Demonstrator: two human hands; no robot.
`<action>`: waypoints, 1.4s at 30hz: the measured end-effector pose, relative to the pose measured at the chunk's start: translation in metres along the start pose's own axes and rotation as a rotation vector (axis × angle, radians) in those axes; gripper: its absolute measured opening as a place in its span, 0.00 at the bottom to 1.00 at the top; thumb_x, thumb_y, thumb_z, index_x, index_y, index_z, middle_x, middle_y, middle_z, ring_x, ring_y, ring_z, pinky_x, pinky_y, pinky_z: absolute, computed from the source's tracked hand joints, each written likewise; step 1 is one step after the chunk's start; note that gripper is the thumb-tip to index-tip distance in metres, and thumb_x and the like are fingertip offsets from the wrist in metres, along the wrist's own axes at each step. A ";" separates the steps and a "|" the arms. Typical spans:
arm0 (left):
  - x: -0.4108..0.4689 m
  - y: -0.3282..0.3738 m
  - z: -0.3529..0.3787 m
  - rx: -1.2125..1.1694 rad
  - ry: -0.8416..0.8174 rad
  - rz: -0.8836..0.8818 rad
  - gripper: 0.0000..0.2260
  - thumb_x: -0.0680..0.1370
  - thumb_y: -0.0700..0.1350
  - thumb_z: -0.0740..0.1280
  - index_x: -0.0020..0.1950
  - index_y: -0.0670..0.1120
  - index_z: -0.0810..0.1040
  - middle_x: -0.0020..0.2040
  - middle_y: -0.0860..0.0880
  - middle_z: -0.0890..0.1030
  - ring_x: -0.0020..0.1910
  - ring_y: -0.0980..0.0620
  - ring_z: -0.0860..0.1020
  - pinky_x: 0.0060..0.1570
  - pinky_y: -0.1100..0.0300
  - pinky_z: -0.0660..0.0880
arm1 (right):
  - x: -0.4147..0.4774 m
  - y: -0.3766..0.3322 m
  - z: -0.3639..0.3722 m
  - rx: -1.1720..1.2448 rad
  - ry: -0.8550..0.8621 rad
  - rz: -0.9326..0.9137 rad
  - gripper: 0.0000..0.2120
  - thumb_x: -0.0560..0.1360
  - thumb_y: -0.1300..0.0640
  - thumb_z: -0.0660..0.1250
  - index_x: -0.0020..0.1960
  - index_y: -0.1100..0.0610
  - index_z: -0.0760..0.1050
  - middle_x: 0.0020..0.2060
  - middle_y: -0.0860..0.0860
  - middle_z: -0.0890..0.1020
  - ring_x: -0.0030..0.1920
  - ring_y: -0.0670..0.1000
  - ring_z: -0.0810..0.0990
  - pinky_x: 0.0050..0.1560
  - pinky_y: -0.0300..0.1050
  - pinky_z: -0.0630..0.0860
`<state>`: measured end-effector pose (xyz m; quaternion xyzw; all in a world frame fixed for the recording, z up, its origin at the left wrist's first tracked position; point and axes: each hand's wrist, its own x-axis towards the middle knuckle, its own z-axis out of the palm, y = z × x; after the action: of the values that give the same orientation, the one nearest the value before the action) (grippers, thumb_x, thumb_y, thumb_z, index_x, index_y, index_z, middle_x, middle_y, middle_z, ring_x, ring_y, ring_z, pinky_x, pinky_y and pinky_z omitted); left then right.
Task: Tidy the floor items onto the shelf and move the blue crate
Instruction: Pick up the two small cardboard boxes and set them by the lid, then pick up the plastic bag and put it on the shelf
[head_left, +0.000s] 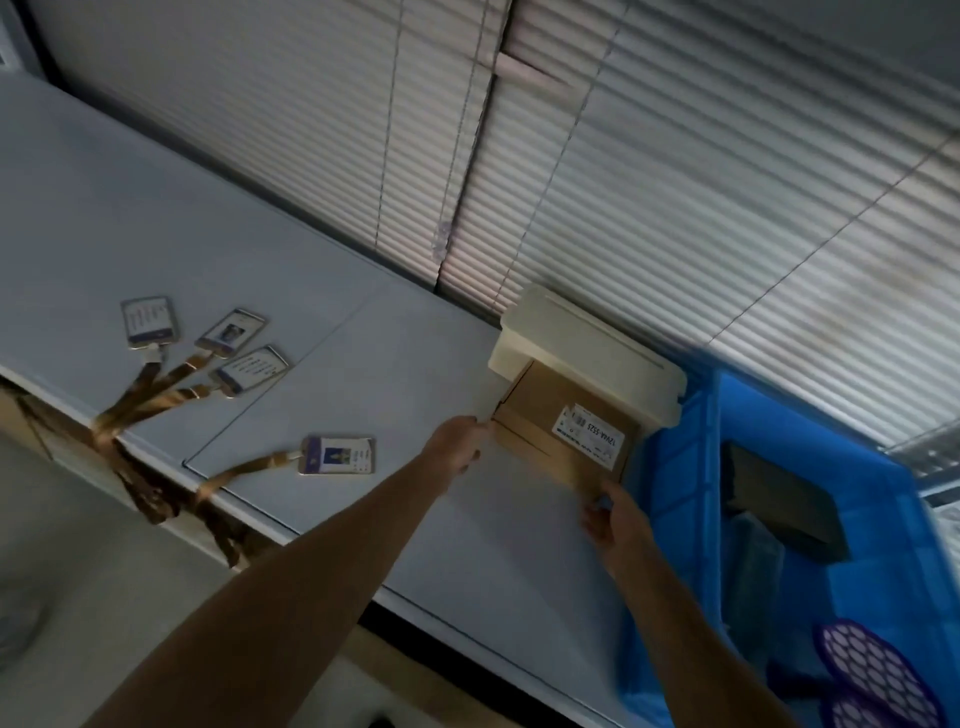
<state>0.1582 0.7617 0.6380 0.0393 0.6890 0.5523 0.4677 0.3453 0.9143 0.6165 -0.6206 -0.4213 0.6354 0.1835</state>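
Observation:
A brown cardboard box (550, 415) with a white label lies on the white shelf top (260, 218), pushed against a cream plastic container (582, 338) by the blinds. My left hand (457, 441) grips the box's left edge. My right hand (613, 514) holds its near right corner. The blue crate (691, 509) stands on the shelf top right beside the box, with a black box (779, 493) and a purple mesh swatter (867, 670) inside.
Several ID badges on tan lanyards (234, 358) lie on the left part of the shelf top, their straps hanging over the front edge. Closed window blinds (675, 182) run along the back. The floor (104, 571) shows below the shelf edge.

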 end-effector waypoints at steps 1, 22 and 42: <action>-0.010 -0.007 -0.013 -0.041 0.005 -0.020 0.14 0.79 0.49 0.63 0.61 0.45 0.75 0.53 0.45 0.78 0.48 0.48 0.78 0.49 0.55 0.71 | -0.012 0.005 0.004 -0.024 0.039 0.010 0.13 0.75 0.52 0.71 0.51 0.62 0.77 0.44 0.59 0.80 0.37 0.52 0.79 0.36 0.44 0.79; -0.278 -0.371 -0.536 -0.288 0.773 -0.515 0.06 0.76 0.44 0.66 0.49 0.43 0.80 0.38 0.45 0.81 0.34 0.49 0.77 0.30 0.61 0.69 | -0.331 0.381 0.428 -1.317 -0.993 -0.355 0.14 0.74 0.52 0.65 0.30 0.52 0.71 0.23 0.48 0.76 0.31 0.51 0.77 0.36 0.46 0.70; 0.126 -0.761 -0.781 -1.164 0.771 -0.525 0.37 0.56 0.53 0.79 0.62 0.42 0.75 0.59 0.42 0.81 0.44 0.44 0.81 0.33 0.56 0.77 | -0.071 0.868 0.852 -1.980 -1.332 -1.239 0.34 0.77 0.51 0.65 0.79 0.50 0.54 0.74 0.59 0.61 0.71 0.63 0.65 0.68 0.56 0.68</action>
<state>-0.0975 -0.0269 -0.0821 -0.5769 0.3873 0.6726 0.2546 -0.1956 0.0973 -0.1076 0.2249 -0.9179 0.0573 -0.3220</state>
